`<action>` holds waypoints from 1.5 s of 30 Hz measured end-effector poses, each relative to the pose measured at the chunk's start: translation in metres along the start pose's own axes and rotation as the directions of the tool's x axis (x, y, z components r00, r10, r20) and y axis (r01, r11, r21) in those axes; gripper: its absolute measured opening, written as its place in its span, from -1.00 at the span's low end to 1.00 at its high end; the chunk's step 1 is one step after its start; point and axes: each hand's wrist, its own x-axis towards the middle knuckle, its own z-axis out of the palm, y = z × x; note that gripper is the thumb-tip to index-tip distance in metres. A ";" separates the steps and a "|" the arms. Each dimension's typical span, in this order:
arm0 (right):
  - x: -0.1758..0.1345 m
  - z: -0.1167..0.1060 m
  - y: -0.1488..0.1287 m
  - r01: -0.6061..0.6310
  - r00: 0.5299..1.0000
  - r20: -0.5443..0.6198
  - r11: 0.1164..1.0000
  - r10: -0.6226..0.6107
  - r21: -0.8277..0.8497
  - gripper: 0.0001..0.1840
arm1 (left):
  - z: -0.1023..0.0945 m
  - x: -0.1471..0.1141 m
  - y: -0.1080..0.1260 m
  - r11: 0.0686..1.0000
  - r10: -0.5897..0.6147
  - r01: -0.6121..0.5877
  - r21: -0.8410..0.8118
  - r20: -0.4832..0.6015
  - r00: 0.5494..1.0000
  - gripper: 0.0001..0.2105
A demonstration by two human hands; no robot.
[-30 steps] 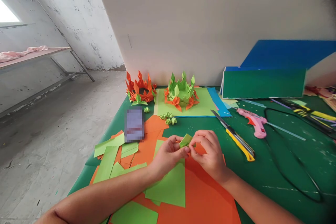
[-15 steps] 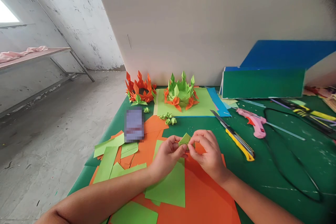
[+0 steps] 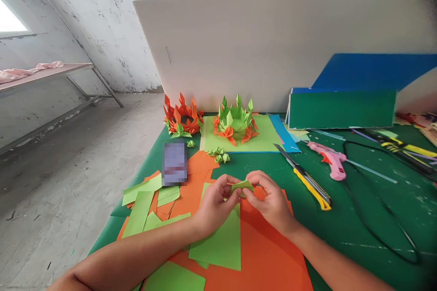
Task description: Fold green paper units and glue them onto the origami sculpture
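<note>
- Pinches a small folded green paper point(image 3: 242, 185) between left hand point(image 3: 217, 202) and right hand point(image 3: 273, 201), thumbs toward the near side and fingers behind; closed narrow on opposite ends, with neither hand wide.
- Looks lower and flatter now along the top of that paper, without the pointed peak of a half second ago.
- Grips differently on the right as well: index finger raised around the far side, thumb below, instead of fingertips bunched together near the front.
- Suggests, as a judgement, a fold being turned down or pressed, with shaping still under way; cannot tell the exact crease behind the fingers.
- Seems lifted off the table, above a light green sheet point(image 3: 218, 248) and a large orange sheet point(image 3: 273, 259), both nearer the body than the hands.
- Shows, beyond the hands and slightly left, a cluster of small green paper shapes point(image 3: 218, 153), well apart from the fingers.
- Farther past the hands, a green crown point(image 3: 235, 125) and, to its left, an orange crown point(image 3: 177, 116), upright and unchanged.
- To the right of the right hand, within the same table area, a yellow cutter knife point(image 3: 309, 184), then a pink glue gun point(image 3: 333, 159), untouched.
</note>
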 end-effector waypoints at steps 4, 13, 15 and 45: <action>0.000 -0.002 -0.001 0.061 0.997 -0.040 0.998 -0.060 0.032 -0.85 | -0.001 0.002 0.002 0.998 0.029 -0.030 0.047 0.014 0.999 -0.74; -0.006 0.001 -0.004 -0.019 1.000 0.015 0.988 0.017 0.156 -0.88 | -0.010 0.009 0.010 0.951 0.268 -0.258 0.172 -0.036 0.963 -0.85; -0.006 0.001 -0.004 -0.018 1.000 0.018 0.988 0.015 0.151 -0.89 | -0.012 0.010 0.009 0.934 0.292 -0.273 0.231 -0.049 0.955 -0.85; -0.004 -0.001 0.003 -0.103 0.988 0.138 0.963 0.070 0.251 -0.83 | -0.010 0.007 0.009 0.983 0.161 -0.169 0.066 0.116 0.980 -0.80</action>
